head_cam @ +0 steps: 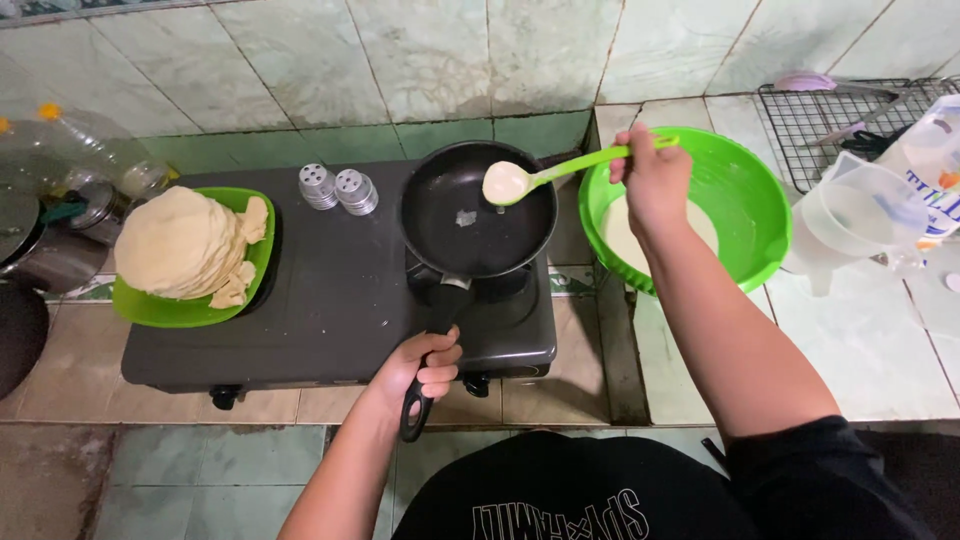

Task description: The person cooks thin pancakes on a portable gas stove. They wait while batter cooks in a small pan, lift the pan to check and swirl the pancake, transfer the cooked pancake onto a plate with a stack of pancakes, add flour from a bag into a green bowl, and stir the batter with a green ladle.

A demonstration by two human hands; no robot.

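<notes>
pale green tiles line the wall at twelve o'clock, and the tiled counter (880, 360) carries a dark two-burner stove (330, 300) in the middle. my left hand (425, 365), at six o'clock, is wrapped tight around the black handle of the frying pan (478, 210), which sits on the stove's right burner. my right hand (652, 178), at two o'clock, pinches the green ladle (545, 177); its bowl, full of pale batter, hangs over the pan's upper right part. just beside the pan at three o'clock is the green bowl (745, 195) holding more batter. at nine o'clock a green plate (165, 310) bears a stack of thin pale crepes (185, 245). two small metal shakers (338, 188) stand between plate and pan.
</notes>
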